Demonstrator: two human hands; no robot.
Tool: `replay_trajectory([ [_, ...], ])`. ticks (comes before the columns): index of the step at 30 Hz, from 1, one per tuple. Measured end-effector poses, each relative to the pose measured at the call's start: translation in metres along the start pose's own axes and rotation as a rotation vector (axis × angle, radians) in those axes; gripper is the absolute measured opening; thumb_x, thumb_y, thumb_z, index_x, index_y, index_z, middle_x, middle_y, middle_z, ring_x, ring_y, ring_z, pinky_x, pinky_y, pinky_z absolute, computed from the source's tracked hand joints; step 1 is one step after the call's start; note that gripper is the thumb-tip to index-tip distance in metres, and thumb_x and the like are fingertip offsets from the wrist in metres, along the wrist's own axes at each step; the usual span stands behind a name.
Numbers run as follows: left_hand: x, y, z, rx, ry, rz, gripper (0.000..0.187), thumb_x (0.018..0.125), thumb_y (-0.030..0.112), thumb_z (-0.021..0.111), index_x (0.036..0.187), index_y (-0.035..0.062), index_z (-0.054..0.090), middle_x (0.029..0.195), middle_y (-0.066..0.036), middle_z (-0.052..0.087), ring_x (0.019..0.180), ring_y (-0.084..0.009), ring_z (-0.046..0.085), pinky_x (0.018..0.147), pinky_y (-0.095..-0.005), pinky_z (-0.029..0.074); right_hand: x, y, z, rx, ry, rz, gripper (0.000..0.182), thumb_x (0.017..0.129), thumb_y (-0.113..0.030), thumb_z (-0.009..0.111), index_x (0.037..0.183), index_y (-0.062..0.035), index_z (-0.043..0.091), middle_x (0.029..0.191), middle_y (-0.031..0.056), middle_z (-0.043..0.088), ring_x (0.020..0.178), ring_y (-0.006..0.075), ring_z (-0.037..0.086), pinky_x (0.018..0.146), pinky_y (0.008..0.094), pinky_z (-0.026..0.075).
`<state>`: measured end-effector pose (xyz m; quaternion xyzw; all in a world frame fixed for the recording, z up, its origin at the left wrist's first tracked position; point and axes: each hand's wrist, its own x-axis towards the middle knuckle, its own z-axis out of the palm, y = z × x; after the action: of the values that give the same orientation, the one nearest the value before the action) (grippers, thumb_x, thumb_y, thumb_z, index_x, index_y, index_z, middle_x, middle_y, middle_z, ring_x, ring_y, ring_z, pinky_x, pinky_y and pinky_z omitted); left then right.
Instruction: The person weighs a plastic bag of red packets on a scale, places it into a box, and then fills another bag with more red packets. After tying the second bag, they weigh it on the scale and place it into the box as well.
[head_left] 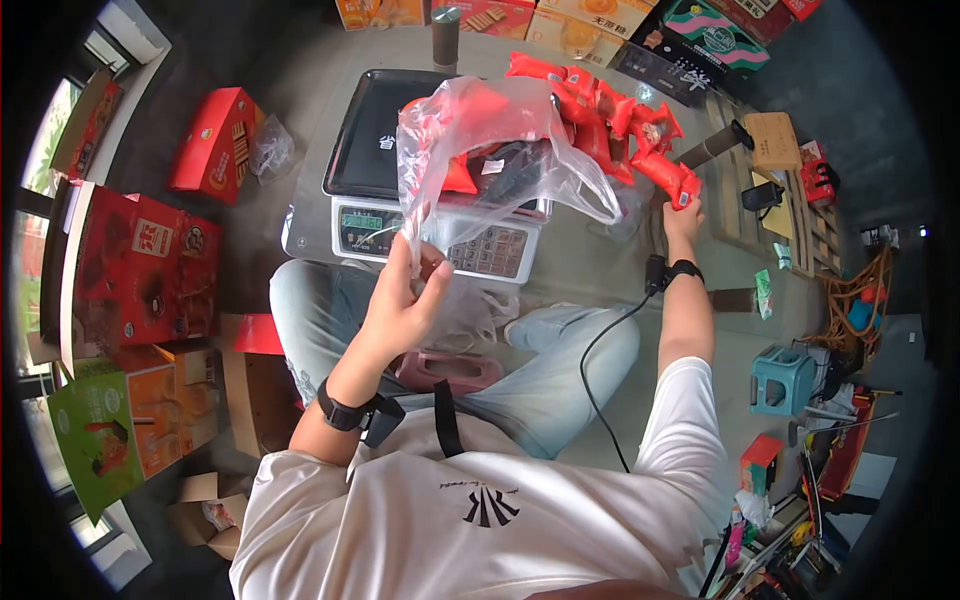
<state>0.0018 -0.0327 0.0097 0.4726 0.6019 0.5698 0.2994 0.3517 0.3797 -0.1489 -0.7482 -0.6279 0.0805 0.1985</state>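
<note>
My left hand (408, 300) is closed on the edge of a clear plastic bag (440, 165), which hangs open over a digital scale (500, 250). Some red packets show through the film, on the scale's black tray (365, 130). Out to the right, my right hand (683, 225) has its fingers around the near end of a red packet (686, 190). That packet lies at the end of a pile of red packets (600, 115), spread beside the scale on the table. The bag covers part of the tray and the keypad.
Boxes (580, 30) line the table's far side, with a dark cylinder (446, 40) before them. Red cartons (145, 265) stand at left. A black cable (590, 385) runs from my right wrist. A pink stool (455, 370) shows between my legs, a blue stool (780, 380) at right.
</note>
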Motion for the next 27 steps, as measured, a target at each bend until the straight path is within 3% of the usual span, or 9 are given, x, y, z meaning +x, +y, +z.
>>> replay_trajectory([
  [5,0.009,0.0,0.009,-0.036,0.002,0.029,0.067,0.091,0.004,0.052,0.147,0.0017,0.015,0.081,0.0,0.049,0.071,-0.0072,0.044,0.067,-0.0203,0.036,-0.081,-0.005,-0.001,-0.064,0.294,-0.089,0.065,0.072,-0.033,0.07,0.127,-0.0132,0.043,0.117,0.0227,0.048,0.109,0.0395,0.049,0.092,0.0486,0.042],
  [12,0.045,0.024,-0.003,-0.21,0.113,0.193,0.07,0.09,0.003,0.053,0.148,0.0031,0.013,0.082,-0.001,0.05,0.071,-0.0073,0.046,0.066,-0.0206,0.038,-0.179,0.02,-0.012,0.124,0.217,-0.196,0.063,0.072,-0.023,0.072,0.127,-0.0115,0.043,0.115,0.0204,0.049,0.106,0.0354,0.052,0.089,0.0461,0.043],
  [14,0.059,0.039,-0.012,-0.267,0.153,0.222,0.069,0.09,0.003,0.054,0.148,0.0015,0.015,0.083,-0.001,0.052,0.074,-0.007,0.047,0.069,-0.0211,0.038,-0.204,0.023,-0.013,0.658,-0.025,-0.063,0.058,0.077,-0.018,0.069,0.128,-0.013,0.041,0.115,0.0175,0.051,0.098,0.0283,0.055,0.084,0.0397,0.047],
  [15,0.065,0.046,-0.016,-0.277,0.166,0.244,0.069,0.09,0.003,0.054,0.148,0.0014,0.015,0.083,0.0,0.052,0.074,-0.0065,0.047,0.068,-0.021,0.038,-0.217,0.019,-0.017,0.661,-0.027,-0.069,0.058,0.077,-0.018,0.069,0.128,-0.013,0.041,0.115,0.0175,0.051,0.098,0.0283,0.055,0.084,0.0397,0.047],
  [17,0.068,0.051,-0.023,-0.266,0.18,0.243,0.065,0.09,0.004,0.055,0.146,0.0005,0.021,0.084,0.0,0.052,0.074,-0.0056,0.046,0.069,-0.0203,0.038,-0.245,-0.013,-0.048,1.111,-0.162,0.111,0.045,0.086,-0.019,0.059,0.127,-0.0125,0.04,0.107,0.008,0.057,0.093,0.0179,0.056,0.067,0.028,0.045],
  [18,0.068,0.05,-0.025,-0.236,0.159,0.25,0.063,0.09,0.004,0.055,0.145,0.0007,0.025,0.084,0.0,0.053,0.074,-0.0055,0.046,0.07,-0.0199,0.038,-0.254,-0.022,-0.061,1.116,-0.165,0.102,0.045,0.086,-0.019,0.059,0.127,-0.0125,0.04,0.107,0.008,0.057,0.093,0.0179,0.056,0.067,0.028,0.045],
  [20,0.062,0.054,-0.026,-0.218,0.111,0.23,0.056,0.091,0.006,0.056,0.142,0.0022,0.034,0.083,0.002,0.052,0.074,-0.0054,0.045,0.072,-0.0191,0.038,-0.274,-0.033,-0.082,1.488,-0.569,0.42,0.052,0.082,-0.02,0.061,0.129,-0.0109,0.039,0.122,0.0134,0.053,0.098,0.0214,0.057,0.07,0.0309,0.048],
  [23,0.044,0.051,-0.032,-0.066,-0.001,0.153,0.057,0.09,0.006,0.056,0.142,-0.0001,0.033,0.086,0.0,0.051,0.077,-0.0064,0.047,0.073,-0.0213,0.04,-0.31,-0.058,-0.096,1.656,-0.781,0.445,0.055,0.082,-0.026,0.058,0.132,-0.0098,0.039,0.124,0.0122,0.053,0.102,0.0242,0.057,0.066,0.032,0.047],
  [27,0.023,0.022,-0.029,-0.139,0.107,0.115,0.051,0.09,0.005,0.058,0.136,-0.0002,0.039,0.084,0.001,0.05,0.082,-0.0094,0.049,0.079,-0.0242,0.043,-0.337,-0.105,-0.137,1.934,-1.269,0.411,0.053,0.083,-0.033,0.055,0.131,-0.0119,0.044,0.126,0.0128,0.052,0.097,0.0311,0.056,0.065,0.0356,0.046],
])
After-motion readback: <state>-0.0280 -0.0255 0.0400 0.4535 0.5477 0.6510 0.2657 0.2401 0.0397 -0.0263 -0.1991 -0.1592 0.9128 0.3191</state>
